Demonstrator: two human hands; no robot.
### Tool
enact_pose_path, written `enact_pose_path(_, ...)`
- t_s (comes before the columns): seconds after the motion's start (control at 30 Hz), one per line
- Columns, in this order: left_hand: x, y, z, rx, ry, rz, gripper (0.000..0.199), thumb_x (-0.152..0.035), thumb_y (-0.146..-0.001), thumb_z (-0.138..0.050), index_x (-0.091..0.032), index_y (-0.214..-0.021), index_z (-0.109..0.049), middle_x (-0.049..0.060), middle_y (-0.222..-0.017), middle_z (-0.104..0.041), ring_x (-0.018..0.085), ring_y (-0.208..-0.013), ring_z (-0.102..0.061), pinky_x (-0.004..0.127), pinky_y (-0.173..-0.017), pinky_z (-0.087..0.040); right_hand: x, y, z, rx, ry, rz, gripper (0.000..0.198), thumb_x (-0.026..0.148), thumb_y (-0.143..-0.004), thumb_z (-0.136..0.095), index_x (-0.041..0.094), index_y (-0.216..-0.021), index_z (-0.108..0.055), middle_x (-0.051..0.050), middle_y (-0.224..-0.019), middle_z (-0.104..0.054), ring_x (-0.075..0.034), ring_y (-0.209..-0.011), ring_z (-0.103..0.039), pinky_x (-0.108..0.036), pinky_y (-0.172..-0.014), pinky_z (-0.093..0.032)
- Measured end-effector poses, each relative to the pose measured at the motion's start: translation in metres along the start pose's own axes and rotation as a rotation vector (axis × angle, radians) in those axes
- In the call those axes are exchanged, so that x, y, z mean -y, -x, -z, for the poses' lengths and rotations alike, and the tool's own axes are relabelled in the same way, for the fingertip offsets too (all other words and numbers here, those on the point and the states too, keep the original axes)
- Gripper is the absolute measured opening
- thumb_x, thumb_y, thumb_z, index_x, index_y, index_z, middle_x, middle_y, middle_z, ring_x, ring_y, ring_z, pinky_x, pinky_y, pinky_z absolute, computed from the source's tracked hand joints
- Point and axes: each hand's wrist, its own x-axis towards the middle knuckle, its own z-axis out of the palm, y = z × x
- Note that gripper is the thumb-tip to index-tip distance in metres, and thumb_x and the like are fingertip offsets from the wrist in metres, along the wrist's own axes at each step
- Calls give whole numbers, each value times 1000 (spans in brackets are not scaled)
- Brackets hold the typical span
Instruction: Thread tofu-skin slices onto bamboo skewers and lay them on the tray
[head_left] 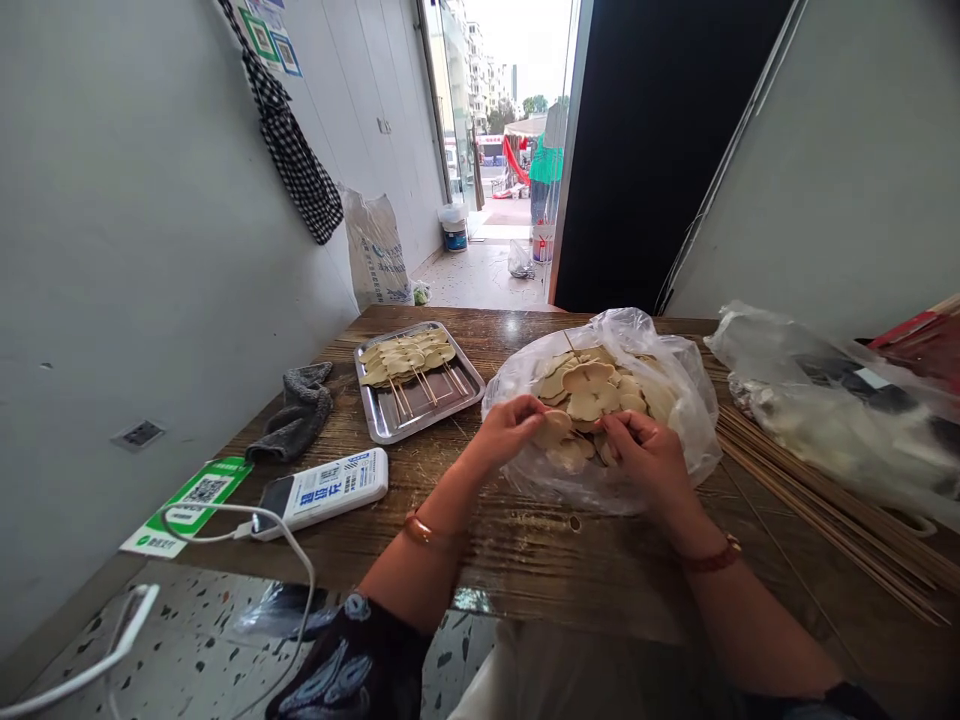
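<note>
My left hand (512,432) pinches the edge of a thin, pale yellow, round-lobed slice (553,428) over the open plastic bag (694,440). On the bag's right side my right hand (646,452) has its thumb and fingers closed together among the slices; what lies between them is too small to make out. Many similar slices (589,388) are heaped in the bag between and behind both hands. One thin wooden stick (570,344) pokes up from the back of the heap. To the left, a metal tray (379,428) bears several skewered slices (405,356), their sticks pointing toward me.
Loose bamboo skewers (832,510) lie at the right, beside a filled plastic bag (847,410). At the left are a grey cloth (294,408), a white power bank (330,490) with a cable, and a green QR card (196,500). Beyond the table is an open doorway.
</note>
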Motion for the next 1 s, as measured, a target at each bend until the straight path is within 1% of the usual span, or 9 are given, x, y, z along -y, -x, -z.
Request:
enact_pose_path(0.07,-1,-1,4,-91,205,98,18,-33,-80,-58,-15,-80,-58,-3,-62,-54,8,-55,-48,19,-53,-39,-1,1,1,20,7,-3,36,51,-84,-59,16,-81,-67,5,-48,-46,-10,-44,-38,-22,-42,-29)
enact_pose_path(0.13,-1,-1,7,-162,365,150,23,-37,-75,-63,-15,-80,-57,-4,-60,-50,7,-51,-46,19,-50,-38,-2,2,2,47,37,4,35,51,-84,-59,16,-81,-67,4,-49,-48,-10,-45,-39,-22,-43,-30)
enact_pose_path(0.23,-2,-1,10,-226,510,182,31,-38,-68,-71,-15,-83,-57,-3,-64,-56,9,-55,-53,20,-52,-43,-3,4,3,108,71,19,36,51,-83,-59,16,-76,-67,4,-50,-49,-10,-46,-41,-22,-44,-31)
enact_pose_path(0.37,-3,-3,16,-258,625,174,48,-25,-55,-80,-14,-97,-58,2,-80,-67,12,-67,-62,25,-63,-51,0,6,2,196,107,9,36,51,-82,-59,16,-74,-66,3,-51,-49,-10,-46,-41,-22,-43,-32)
enact_pose_path(0.43,-3,-4,18,-292,635,142,50,-22,-52,-82,-13,-96,-59,3,-82,-69,12,-70,-63,26,-67,-53,1,7,3,230,139,-8,35,50,-83,-58,16,-75,-67,3,-52,-49,-10,-45,-40,-22,-42,-31)
enact_pose_path(0.57,0,-5,22,-369,575,104,39,-29,-55,-82,-11,-84,-62,3,-74,-69,13,-65,-64,27,-63,-54,3,8,7,306,248,18,33,47,-85,-56,18,-74,-66,4,-51,-48,-10,-44,-40,-22,-41,-30)
enact_pose_path(0.73,3,-6,25,-441,440,120,41,-40,-63,-76,-13,-88,-60,2,-69,-67,15,-54,-65,20,-44,-45,6,7,10,358,403,154,32,43,-86,-53,19,-70,-67,2,-53,-55,-11,-46,-45,-22,-44,-33)
enact_pose_path(0.87,3,-6,26,-458,353,71,34,-32,-68,-70,-13,-93,-57,1,-67,-65,13,-51,-63,16,-37,-34,6,7,10,402,457,188,32,42,-88,-51,19,-71,-67,1,-55,-58,-13,-49,-49,-23,-46,-34)
enact_pose_path(1.0,2,-6,27,-466,331,41,22,-21,-66,-65,-13,-85,-58,1,-69,-65,11,-58,-62,17,-43,-40,2,6,11,429,489,217,33,43,-88,-50,20,-71,-66,1,-57,-60,-14,-53,-51,-24,-49,-36)
